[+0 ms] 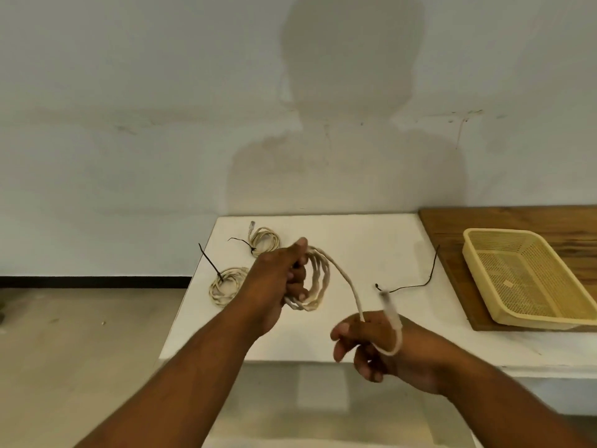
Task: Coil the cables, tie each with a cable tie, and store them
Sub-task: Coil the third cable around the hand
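Cable (318, 279) of pale cream colour was held above the white table (371, 240), most of it gathered into several loops and a short tail left free. It was judged to be light and pliant, with enough springiness for the loops to spread apart if released; the jacket looked smooth and likely to slip, so the bundle was best gripped across all its turns at one point, and the tail best taken just behind its plug. The left hand (281, 279) was raised over the table with its fingers closed around the loops and the thumb pressed on top, the forearm reaching forward from the lower left. The right hand (371, 344) was held lower and nearer the table edge, palm turned inward, fingers partly curled; the tail was pinched between thumb and fingers and bent back over the hand, its blurred plug pointing upward. Two coiled cables (226, 286), each already bound with a black tie, lay on the table's left side. A loose black cable tie (416, 282) lay to the right, near an empty yellow basket (529, 279) on a wooden board (504, 221).
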